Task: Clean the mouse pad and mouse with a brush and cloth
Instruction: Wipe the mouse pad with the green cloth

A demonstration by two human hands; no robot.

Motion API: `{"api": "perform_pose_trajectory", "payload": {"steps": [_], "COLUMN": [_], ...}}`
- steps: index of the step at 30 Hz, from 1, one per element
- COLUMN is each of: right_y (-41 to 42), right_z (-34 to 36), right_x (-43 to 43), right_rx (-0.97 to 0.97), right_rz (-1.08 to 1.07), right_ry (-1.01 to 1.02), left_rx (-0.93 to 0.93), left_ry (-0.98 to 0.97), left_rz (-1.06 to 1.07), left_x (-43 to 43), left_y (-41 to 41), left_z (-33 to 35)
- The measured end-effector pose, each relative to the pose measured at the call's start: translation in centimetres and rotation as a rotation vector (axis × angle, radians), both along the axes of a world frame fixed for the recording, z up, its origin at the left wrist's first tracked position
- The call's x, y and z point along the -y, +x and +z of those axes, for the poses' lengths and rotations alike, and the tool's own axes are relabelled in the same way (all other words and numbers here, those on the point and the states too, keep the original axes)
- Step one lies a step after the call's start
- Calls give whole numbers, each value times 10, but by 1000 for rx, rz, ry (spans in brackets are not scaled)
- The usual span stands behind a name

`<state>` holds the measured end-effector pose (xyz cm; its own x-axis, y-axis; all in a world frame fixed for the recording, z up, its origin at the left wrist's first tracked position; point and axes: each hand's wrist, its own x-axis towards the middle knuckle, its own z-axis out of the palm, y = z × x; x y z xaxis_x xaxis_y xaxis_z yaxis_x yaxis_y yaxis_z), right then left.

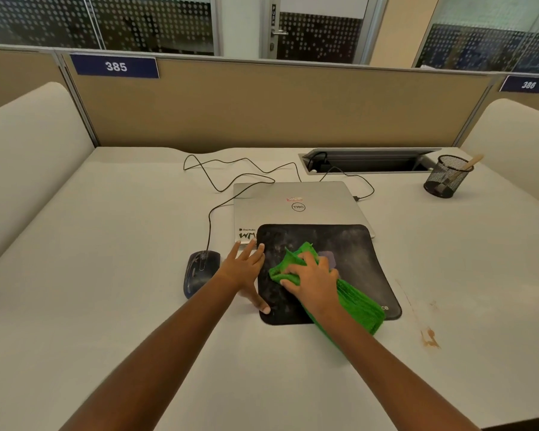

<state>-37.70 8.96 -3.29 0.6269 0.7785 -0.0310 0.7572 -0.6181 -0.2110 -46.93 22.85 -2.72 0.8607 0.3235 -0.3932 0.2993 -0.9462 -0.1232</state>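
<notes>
Mouse (201,270) left of mouse pad (358,253), laptop (296,203) behind

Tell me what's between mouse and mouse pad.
Head view: the left hand, fingers spread, fingertips on the mouse pad's left edge, right of the mouse.

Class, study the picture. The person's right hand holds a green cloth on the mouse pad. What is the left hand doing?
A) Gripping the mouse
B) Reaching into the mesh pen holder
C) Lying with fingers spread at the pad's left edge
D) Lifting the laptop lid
C: the left hand lies flat, fingers spread, against the left edge of the mouse pad; the mouse sits untouched beside it.
</notes>
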Motion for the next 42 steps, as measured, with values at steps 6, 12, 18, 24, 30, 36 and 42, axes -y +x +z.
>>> {"api": "perform_pose_trajectory", "payload": {"steps": [6,12,18,24,30,36,42], "right_y": [-29,-8,1,-23,-25,-6,-16], "right_z": [-17,-4,2,-11,-12,1,0], "right_x": [38,0,-36,8,23,-31,-23], "right_rx": [13,30,118,75,53,71,115], "right_rz": [68,44,48,131,142,102,146], "right_ry": [31,21,-46,-2,34,-33,-67], "left_rx": [36,27,1,22,50,79,86], "left_ry": [30,43,61,55,26,-36,-27], "left_rz": [-16,-19,-9,-5,7,35,29], "left_x": [-4,-1,3,0,-3,-2,-3], "left_y": [-4,-4,-2,-3,-4,-5,-6], "left_z": [-8,-4,2,-1,-7,-7,-7]}}
